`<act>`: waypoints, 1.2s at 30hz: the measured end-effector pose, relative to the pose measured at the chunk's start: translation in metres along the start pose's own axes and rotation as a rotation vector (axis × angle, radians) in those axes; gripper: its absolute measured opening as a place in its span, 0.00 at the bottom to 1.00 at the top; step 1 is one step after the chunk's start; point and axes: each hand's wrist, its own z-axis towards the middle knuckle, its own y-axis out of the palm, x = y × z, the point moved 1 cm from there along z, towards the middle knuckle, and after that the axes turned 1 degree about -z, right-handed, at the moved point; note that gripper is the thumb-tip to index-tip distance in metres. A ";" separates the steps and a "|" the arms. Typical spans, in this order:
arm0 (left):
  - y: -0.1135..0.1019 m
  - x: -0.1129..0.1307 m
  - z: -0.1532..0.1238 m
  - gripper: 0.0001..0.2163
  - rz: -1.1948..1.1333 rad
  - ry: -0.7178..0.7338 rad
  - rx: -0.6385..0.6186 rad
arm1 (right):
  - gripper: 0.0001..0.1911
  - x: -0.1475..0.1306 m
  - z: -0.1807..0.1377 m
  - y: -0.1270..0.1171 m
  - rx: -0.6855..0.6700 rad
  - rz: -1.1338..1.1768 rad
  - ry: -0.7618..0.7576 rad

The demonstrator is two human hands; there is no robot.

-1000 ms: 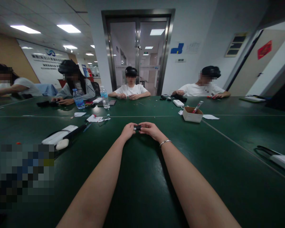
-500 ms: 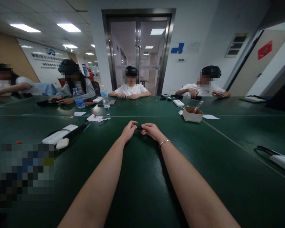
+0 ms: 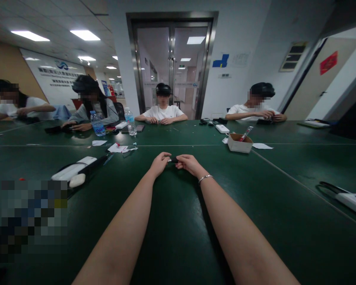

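Note:
My two arms reach forward over a dark green table (image 3: 172,221). My left hand (image 3: 159,163) and my right hand (image 3: 189,163) meet at the middle of the table, both pinched on a small black object (image 3: 173,160) held between their fingertips. A thin bracelet (image 3: 205,178) circles my right wrist. The object is too small to name.
A cardboard box (image 3: 239,143) with a red-tipped tool stands to the right. White devices and a cable (image 3: 74,173) lie to the left, another white device (image 3: 351,200) at the far right. Paper scraps (image 3: 118,148) and water bottles (image 3: 130,122) lie farther off. Several people sit around the table.
My hands have lifted a little and turned the small black object between the fingertips; my left fingers have shifted their hold. The person at the far right moved both hands together.

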 end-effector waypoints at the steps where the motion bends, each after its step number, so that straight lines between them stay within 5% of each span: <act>1: 0.000 0.001 -0.001 0.12 -0.003 0.004 -0.008 | 0.03 0.000 0.000 0.000 0.004 0.001 0.000; 36: 0.001 0.000 0.000 0.14 0.024 -0.026 -0.117 | 0.02 0.000 0.000 0.000 -0.006 0.009 0.008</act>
